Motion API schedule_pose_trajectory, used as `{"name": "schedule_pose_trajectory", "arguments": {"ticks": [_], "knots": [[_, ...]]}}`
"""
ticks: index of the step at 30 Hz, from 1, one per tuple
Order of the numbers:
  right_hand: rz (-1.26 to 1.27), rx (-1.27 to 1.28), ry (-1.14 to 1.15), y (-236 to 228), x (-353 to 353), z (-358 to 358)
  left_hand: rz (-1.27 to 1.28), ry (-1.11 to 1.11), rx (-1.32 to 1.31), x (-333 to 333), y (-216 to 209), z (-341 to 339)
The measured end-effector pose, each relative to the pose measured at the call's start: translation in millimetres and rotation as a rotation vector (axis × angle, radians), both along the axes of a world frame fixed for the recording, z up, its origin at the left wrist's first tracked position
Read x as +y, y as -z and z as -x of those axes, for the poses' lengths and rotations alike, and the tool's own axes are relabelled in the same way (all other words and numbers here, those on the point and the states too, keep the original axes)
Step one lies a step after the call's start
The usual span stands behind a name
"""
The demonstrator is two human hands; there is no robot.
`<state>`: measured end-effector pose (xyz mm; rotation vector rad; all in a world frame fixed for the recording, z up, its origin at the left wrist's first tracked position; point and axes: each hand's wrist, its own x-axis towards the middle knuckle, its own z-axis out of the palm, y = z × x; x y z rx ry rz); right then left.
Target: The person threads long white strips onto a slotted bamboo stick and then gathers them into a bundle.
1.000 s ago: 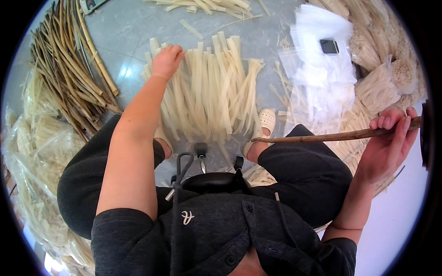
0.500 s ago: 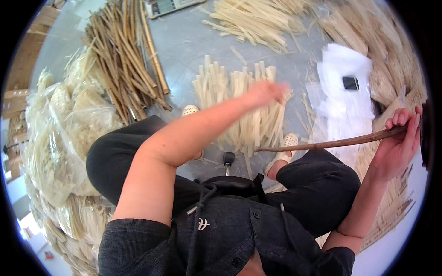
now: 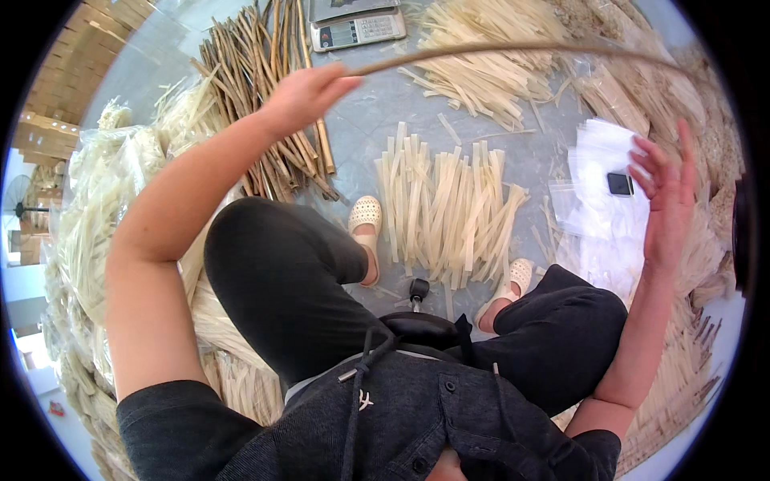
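Note:
A long brown stick [image 3: 497, 50] stretches across the far side in a bowed arc. Its left end is in my left hand [image 3: 309, 96], whose fingers are closed around it beside a bundle of brown sticks [image 3: 241, 88]. My right hand [image 3: 666, 180] is raised at the right with fingers spread and nothing in it, below the stick's far end and apart from it. Nearest that hand lie white plastic sheets or bags [image 3: 597, 156] with a small dark square object [image 3: 619, 184] on top. Pale flat strips [image 3: 445, 208] lie in a row on the floor between my feet.
A scale [image 3: 358, 30] stands at the far side, right of the sticks. Another pile of pale strips [image 3: 489, 56] lies beyond the row. Plastic bags of pale material [image 3: 104, 216] crowd the left; wrapped bundles [image 3: 642, 88] fill the right. A black knob [image 3: 419, 289] sticks up before my seat.
The stick has gone from my right hand to my left and swung up to the far side. My right hand has let go and opened. My left hand moved left and away; the view shifted.

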<state>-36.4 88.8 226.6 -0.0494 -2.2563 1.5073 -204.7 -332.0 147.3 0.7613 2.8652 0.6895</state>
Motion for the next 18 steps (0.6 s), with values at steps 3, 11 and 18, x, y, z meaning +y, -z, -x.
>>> {"name": "schedule_pose_trajectory", "arguments": {"ticks": [3,11,18], "knots": [[0.002,-0.266,-0.100,27,6,-2,-0.096,-0.234,0.004,-76,51,-2],[0.049,-1.052,-0.090,136,32,-8,-0.314,-1.085,-0.039,-174,222,-49],[-0.147,-1.246,-0.022,314,62,3,-0.089,-1.304,-0.060,-225,285,-50]]}}
